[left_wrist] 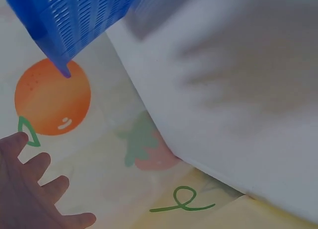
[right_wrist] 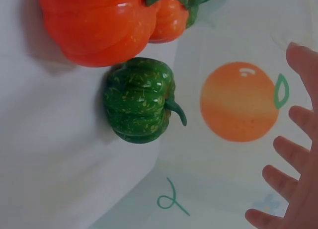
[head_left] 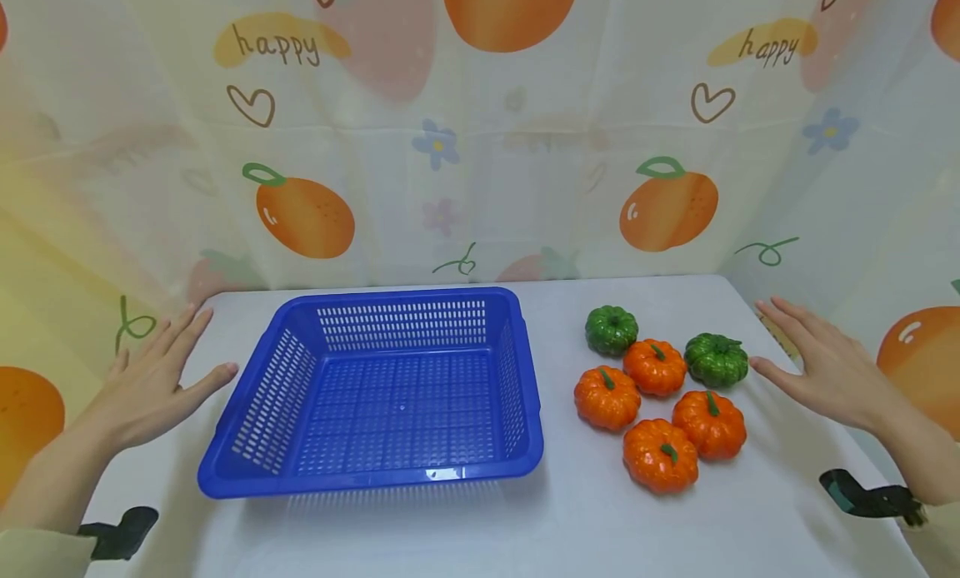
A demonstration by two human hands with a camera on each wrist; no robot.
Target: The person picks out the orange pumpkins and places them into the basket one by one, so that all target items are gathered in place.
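Observation:
A blue plastic basket (head_left: 367,482) with slotted sides stands on the white table, nothing inside it. Right of it sit several small orange pumpkins (head_left: 660,455) in a loose group. Two green pumpkins are with them: one at the back (head_left: 611,330), the other at the right edge of the group (right_wrist: 139,100). My left hand (head_left: 153,382) hovers beside the basket's left side, fingers spread and holding nothing. At the table's right side my right hand (head_left: 832,370) also has its fingers extended, thumb close to the right green pumpkin, with nothing held.
The white table (head_left: 570,528) carries the basket and the pumpkins. Behind it hangs a pale curtain (head_left: 510,195) printed with oranges, hearts and "happy", which also wraps round both sides. Each wrist wears a black strap (head_left: 123,535).

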